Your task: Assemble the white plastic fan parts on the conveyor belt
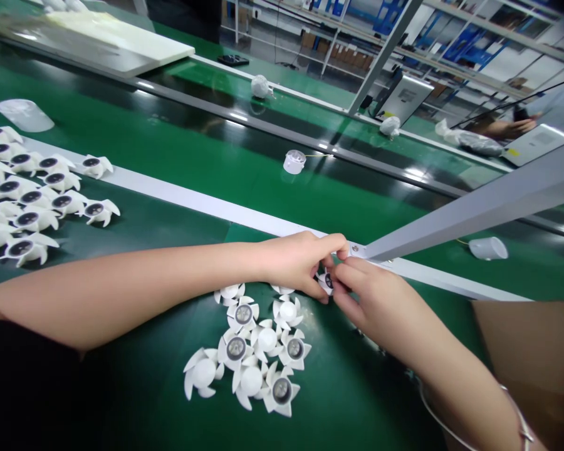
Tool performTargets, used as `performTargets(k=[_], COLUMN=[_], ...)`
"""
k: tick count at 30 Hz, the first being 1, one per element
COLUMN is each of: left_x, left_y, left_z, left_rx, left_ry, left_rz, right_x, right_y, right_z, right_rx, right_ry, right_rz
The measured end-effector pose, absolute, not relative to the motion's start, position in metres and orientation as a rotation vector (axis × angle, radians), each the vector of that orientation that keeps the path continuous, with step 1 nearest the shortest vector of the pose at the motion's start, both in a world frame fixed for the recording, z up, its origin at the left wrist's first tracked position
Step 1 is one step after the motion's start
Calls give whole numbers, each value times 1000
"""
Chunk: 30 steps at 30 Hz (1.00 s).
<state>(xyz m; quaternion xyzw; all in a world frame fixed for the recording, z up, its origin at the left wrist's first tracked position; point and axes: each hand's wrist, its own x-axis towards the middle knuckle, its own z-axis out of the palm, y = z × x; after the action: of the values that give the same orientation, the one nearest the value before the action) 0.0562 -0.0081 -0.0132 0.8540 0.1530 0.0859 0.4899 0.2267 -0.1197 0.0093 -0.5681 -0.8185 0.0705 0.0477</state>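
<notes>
Both my hands meet over the green bench near the foot of the metal post. My left hand is closed on a small white fan impeller, whose dark hub shows between the fingers. The fingertips of my right hand pinch together at the impeller's right side; what they grip there is hidden. Just below my hands lies a loose group of white impellers, some hub-opening up, some with the smooth cap up.
Rows of impellers with dark hubs cover the left. White cylindrical housings sit on the green conveyor. A slanted metal post rises at right, beside a cardboard box. A person's hand shows across the line.
</notes>
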Motion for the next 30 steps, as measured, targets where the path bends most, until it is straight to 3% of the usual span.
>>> performTargets(k=[17,25,30], left_x=[50,49,52], left_y=[-11,-7,-3], left_z=[4,1,-11], left_rx=[2137,2131,2205], left_ry=[350,392,370], left_rz=[153,172,191], right_x=[223,184,253], right_y=[-123,-140,-144], right_z=[11,13,24], right_rx=[-1669,-1615,-2099], right_ry=[-2660,-2725,-2454], right_rz=[-92,-646,-223])
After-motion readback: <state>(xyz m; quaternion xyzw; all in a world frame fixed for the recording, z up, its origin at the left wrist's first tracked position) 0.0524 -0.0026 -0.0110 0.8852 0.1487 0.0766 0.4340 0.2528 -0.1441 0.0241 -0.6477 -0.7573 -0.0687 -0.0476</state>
